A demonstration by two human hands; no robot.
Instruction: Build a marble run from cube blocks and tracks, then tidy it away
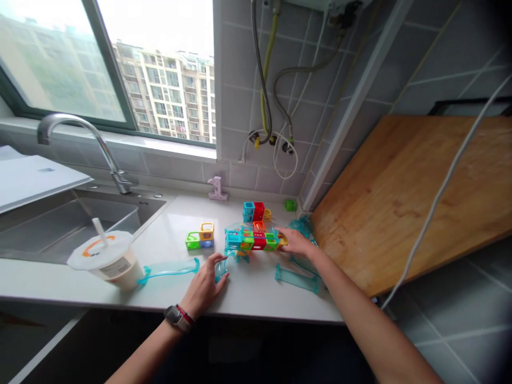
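Note:
A row of coloured magnetic cube blocks [252,239] stands on the white counter [256,288]. My right hand [295,242] rests against the row's right end, fingers closed around it. My left hand [206,285], with a watch on the wrist, pinches a small clear teal track piece [221,268] just below the row's left end. A long teal curved track [170,269] lies to the left. Another teal track piece [296,278] lies under my right forearm. A small green, yellow and blue block cluster [200,237] sits left of the row, and a blue and red pair [254,212] behind it.
A lidded drink cup with a straw [108,260] stands at the counter's front left, beside the sink [60,224] and tap [100,146]. A large wooden board [404,197] leans on the right. A single green block [290,205] and a pink ornament [217,189] sit by the tiled wall.

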